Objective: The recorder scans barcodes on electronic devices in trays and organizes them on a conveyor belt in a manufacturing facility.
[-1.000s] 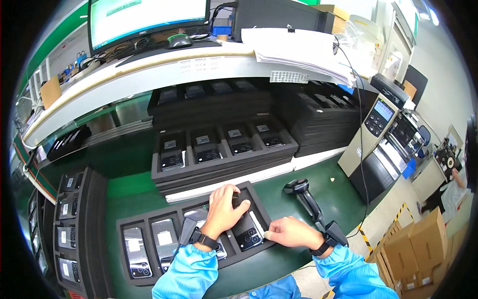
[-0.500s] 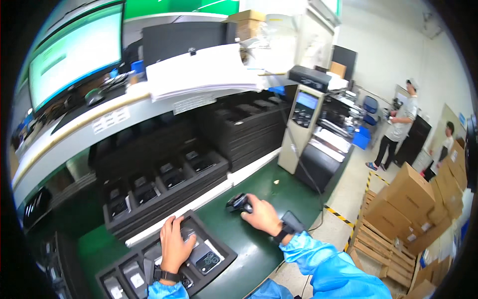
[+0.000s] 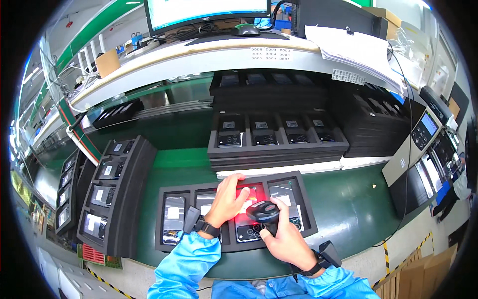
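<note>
On the green bench before me lies a black foam tray point(image 3: 309, 224) whose compartments hold several phones, among them a phone at the far left point(image 3: 174, 215). My right hand point(image 3: 289, 240) grips a black handheld barcode scanner point(image 3: 264, 212) above the tray. Red light from the scanner falls on the dark phone point(image 3: 247, 232) in the third compartment, partly hidden beneath it. Over the second and third compartments rests my left hand point(image 3: 226, 203), fingers extended and thumb apart, at the upper edge of the lit phone. Whether it touches that phone I cannot tell.
Stacked foam trays point(image 3: 279, 154) with phones stand behind the tray; another stack point(image 3: 129, 199) rises at left. A label printer point(image 3: 413, 144) sits at right, a cable hanging beside it. Above runs a shelf point(image 3: 199, 55) with a monitor point(image 3: 209, 12), mouse point(image 3: 246, 30) and papers point(image 3: 348, 47).
My view has swung left toward the tray. The scanner in my right hand has come from the bare bench over the tray, and its red light is on. My left hand remains at the tray.
</note>
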The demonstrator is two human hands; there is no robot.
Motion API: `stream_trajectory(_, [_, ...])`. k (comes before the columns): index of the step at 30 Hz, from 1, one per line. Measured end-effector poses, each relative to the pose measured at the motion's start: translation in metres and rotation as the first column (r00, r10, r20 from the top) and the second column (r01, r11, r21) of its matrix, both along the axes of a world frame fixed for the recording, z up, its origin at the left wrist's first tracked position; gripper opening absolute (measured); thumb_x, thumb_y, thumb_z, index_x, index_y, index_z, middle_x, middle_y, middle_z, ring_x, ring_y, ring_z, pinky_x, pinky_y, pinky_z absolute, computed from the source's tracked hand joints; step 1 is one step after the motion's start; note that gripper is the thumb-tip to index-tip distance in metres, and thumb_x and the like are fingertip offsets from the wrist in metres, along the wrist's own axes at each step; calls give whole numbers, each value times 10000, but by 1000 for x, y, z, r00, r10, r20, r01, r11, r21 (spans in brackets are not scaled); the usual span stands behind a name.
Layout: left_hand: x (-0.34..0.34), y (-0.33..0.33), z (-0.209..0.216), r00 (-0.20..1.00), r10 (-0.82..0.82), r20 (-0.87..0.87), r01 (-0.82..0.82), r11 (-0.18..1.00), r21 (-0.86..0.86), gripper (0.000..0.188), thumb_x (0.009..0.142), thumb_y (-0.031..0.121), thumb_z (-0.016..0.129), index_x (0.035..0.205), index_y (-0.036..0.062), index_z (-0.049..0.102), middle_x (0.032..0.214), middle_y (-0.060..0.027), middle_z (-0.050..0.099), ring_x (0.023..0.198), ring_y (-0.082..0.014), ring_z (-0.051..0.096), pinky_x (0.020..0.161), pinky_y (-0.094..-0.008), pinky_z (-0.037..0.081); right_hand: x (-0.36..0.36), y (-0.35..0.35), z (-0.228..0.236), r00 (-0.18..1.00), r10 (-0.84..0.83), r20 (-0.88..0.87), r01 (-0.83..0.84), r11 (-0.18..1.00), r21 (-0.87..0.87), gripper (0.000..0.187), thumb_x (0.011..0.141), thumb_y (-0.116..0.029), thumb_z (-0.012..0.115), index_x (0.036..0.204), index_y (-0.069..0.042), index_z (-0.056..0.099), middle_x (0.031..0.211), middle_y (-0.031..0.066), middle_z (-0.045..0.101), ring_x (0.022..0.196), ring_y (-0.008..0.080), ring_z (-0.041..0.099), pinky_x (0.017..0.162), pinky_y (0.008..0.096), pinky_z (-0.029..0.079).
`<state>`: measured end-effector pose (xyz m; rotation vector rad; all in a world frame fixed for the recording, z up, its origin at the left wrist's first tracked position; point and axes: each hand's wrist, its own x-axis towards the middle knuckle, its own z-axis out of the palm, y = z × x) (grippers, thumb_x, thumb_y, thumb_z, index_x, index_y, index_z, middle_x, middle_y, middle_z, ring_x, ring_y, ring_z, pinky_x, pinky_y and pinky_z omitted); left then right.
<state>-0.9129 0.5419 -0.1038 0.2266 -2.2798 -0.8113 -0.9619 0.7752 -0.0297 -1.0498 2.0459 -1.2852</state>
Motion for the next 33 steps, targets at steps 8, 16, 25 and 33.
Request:
stream_trajectory(8, [-8, 6, -10, 996, 28, 90, -10, 981, -194, 240, 918, 292, 653, 1066, 106, 685, 1209, -142, 616, 1162, -359, 566, 1007, -506, 426, -15, 38, 0, 980, -69, -186, 63, 997, -42, 797, 837, -125, 682, 1503, -47, 252, 1272, 291, 603, 1177, 463, 627, 1040, 468, 479])
stream_trajectory(16, [-5, 13, -7, 965, 75, 251, -2, 960, -279, 386, 910, 378, 667, 1208, 136, 701, 1407, -191, 527, 1343, -389, 449, 1151, -523, 308, -110, 125, -22, 789, -503, -353, 492, 861, -127, 821, 740, 115, 540, 1492, -162, 357, 1117, 191, 667, 962, 305, 667, 882, 357, 511])
stream_trajectory(25, [-7, 14, -5, 987, -29, 156, 44, 995, -93, 298, 852, 270, 726, 1064, 83, 635, 1312, -167, 552, 1258, -373, 501, 1074, -494, 378, -125, 131, -17, 648, -603, -465, 727, 671, 143, 718, 887, -48, 679, 1532, -135, 377, 1284, 283, 638, 1188, 411, 631, 1017, 448, 465])
stream_trajectory(33, [-11, 19, -15, 995, 60, 80, -46, 986, -161, 254, 842, 245, 691, 1020, 64, 678, 1317, -172, 560, 1280, -384, 476, 1121, -488, 356, -140, 110, -18, 615, -580, -534, 730, 675, 106, 693, 849, -73, 770, 1470, -111, 465, 1276, 242, 653, 1096, 364, 694, 943, 424, 543])
